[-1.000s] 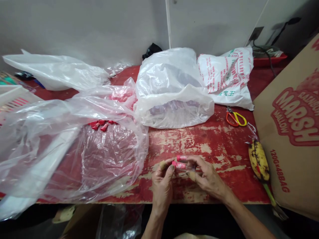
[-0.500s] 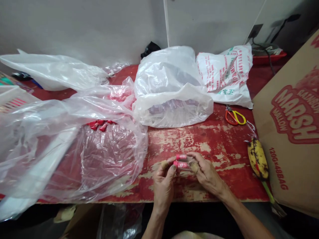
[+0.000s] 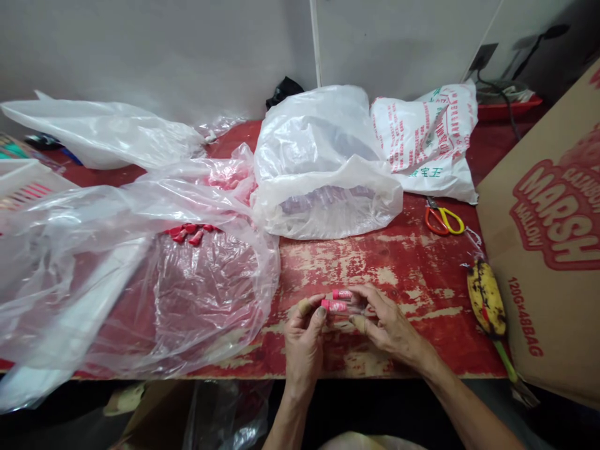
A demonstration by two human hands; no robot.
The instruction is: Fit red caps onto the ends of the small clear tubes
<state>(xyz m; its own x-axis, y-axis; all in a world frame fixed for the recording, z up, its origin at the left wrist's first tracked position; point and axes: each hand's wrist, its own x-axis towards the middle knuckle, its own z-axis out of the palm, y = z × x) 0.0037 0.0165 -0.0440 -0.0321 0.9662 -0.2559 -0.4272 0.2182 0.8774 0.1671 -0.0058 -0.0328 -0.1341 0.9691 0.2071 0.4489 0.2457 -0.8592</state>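
Observation:
Two small clear tubes with pink-red caps and printed pink labels lie side by side between my hands, just above the table's front part. My left hand is closed, pinching the nearer tube at its capped end between thumb and index finger. My right hand curls round the clear end of the farther tube; its exact fingertip contact is partly hidden. Its thumb sits just below the nearer tube's clear end. Finger covers show on some fingertips.
A large clear bag with red pieces covers the left. Behind stand a white plastic bag and a printed sack. Scissors, a spotted banana and a carton are at the right.
The nearer tube has shifted slightly left with my left hand. My right thumb has moved a little down and left, off that tube's label end.

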